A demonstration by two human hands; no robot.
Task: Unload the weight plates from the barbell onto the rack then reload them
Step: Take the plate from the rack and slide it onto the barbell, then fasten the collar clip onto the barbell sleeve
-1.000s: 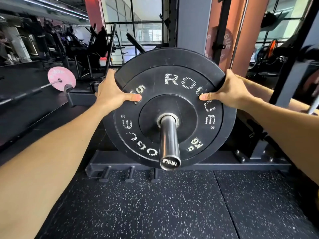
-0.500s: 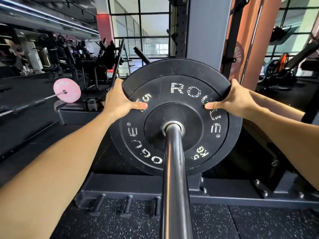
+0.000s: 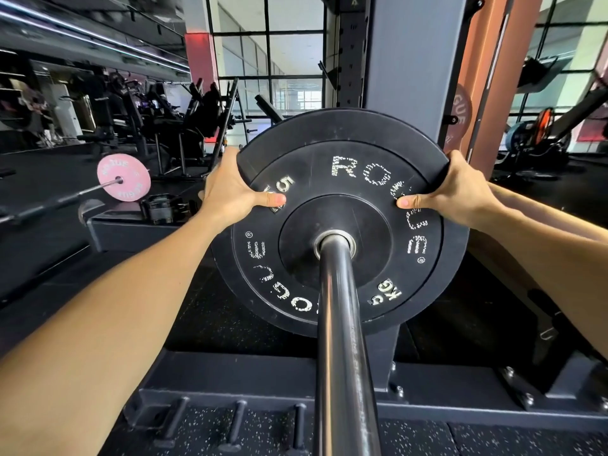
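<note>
A black 5 kg bumper plate [image 3: 339,205] with worn white lettering sits far along the barbell sleeve [image 3: 342,340], which runs from the plate's hub toward me and out of the bottom of the frame. My left hand [image 3: 232,189] grips the plate's upper left rim, thumb flat on the face, fingers hidden behind. My right hand [image 3: 455,192] grips the upper right rim the same way. Behind the plate rises the grey rack upright [image 3: 411,60].
The rack's dark base frame [image 3: 250,376] crosses the floor below, with three short pegs [image 3: 237,422] sticking out toward me. A second barbell with a pink plate [image 3: 124,177] lies at left. Gym machines stand behind it. Speckled rubber flooring lies underneath.
The plate has slid away from me along the sleeve with both hands on its rim, so much more bare sleeve now shows in front. The sleeve's end has left the frame.
</note>
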